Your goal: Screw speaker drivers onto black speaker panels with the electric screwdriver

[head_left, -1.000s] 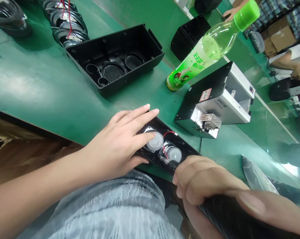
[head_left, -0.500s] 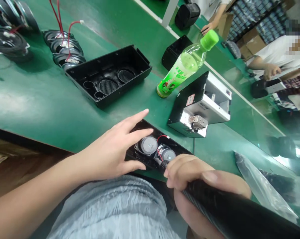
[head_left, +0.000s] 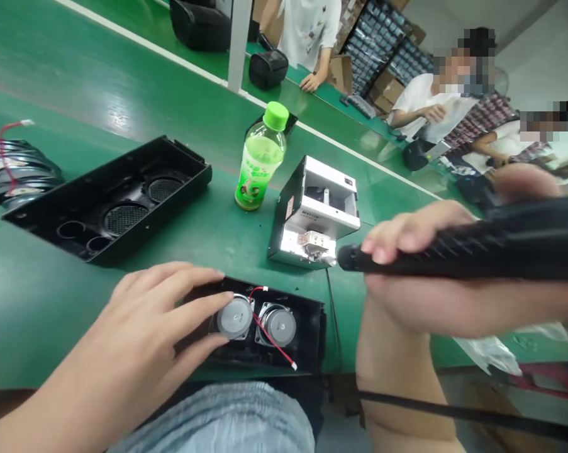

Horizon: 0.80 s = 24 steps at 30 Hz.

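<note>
My left hand (head_left: 142,321) lies with fingers spread on the left end of a black speaker housing (head_left: 307,330) at the table's near edge. Two round silver drivers (head_left: 258,321) with a red wire sit inside it. My right hand (head_left: 420,283) is closed round a black electric screwdriver (head_left: 458,255), held level above the table to the right of the housing, tip pointing left toward a small metal box.
An empty black housing (head_left: 109,195) lies at the left, loose speaker drivers (head_left: 10,176) beyond it. A green bottle (head_left: 260,157) and a black-and-silver metal box (head_left: 312,214) stand mid-table. A plastic bag (head_left: 491,352) lies at the right. Other people work across the green bench.
My right hand has lifted the screwdriver up off the housing and swung it level. The view has tilted upward. My left hand stays on the housing.
</note>
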Motion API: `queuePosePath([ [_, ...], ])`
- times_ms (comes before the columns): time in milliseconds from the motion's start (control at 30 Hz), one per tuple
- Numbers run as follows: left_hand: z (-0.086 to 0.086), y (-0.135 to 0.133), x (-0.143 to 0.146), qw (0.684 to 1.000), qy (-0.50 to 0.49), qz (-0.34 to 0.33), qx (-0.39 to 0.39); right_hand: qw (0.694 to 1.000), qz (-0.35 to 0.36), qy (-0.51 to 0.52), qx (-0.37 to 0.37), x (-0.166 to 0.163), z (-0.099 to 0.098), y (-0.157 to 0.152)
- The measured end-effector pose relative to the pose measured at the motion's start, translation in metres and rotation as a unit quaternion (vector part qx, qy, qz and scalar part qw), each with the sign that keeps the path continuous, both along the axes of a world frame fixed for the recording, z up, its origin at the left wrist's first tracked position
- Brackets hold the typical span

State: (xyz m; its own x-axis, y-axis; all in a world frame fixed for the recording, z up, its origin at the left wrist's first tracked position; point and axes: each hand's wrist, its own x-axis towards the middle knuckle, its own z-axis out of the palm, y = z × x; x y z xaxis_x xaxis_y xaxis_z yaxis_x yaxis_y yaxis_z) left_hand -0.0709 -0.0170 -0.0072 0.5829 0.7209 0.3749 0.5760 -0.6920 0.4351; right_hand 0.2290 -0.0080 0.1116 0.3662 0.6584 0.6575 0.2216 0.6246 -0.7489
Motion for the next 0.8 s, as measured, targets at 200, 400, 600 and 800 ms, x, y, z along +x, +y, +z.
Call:
queuePosePath([
  [200,0.009,0.021,0.012,0.994,0.029,-0.105,0.001,1.000,-0.011,0.009,0.006,-0.016,-0.020,0.041],
  [400,0.002,0.032,0.012,0.988,0.059,-0.146,-0.008,0.999,-0.013,0.017,-0.029,-0.004,-0.021,0.039],
  [600,0.002,0.028,0.010,0.990,0.067,-0.127,0.005,0.998,-0.037,0.044,-0.011,-0.005,-0.022,0.041],
  [800,0.004,0.031,0.007,0.987,0.053,-0.152,0.006,0.997,-0.036,0.067,-0.019,-0.004,-0.023,0.042],
])
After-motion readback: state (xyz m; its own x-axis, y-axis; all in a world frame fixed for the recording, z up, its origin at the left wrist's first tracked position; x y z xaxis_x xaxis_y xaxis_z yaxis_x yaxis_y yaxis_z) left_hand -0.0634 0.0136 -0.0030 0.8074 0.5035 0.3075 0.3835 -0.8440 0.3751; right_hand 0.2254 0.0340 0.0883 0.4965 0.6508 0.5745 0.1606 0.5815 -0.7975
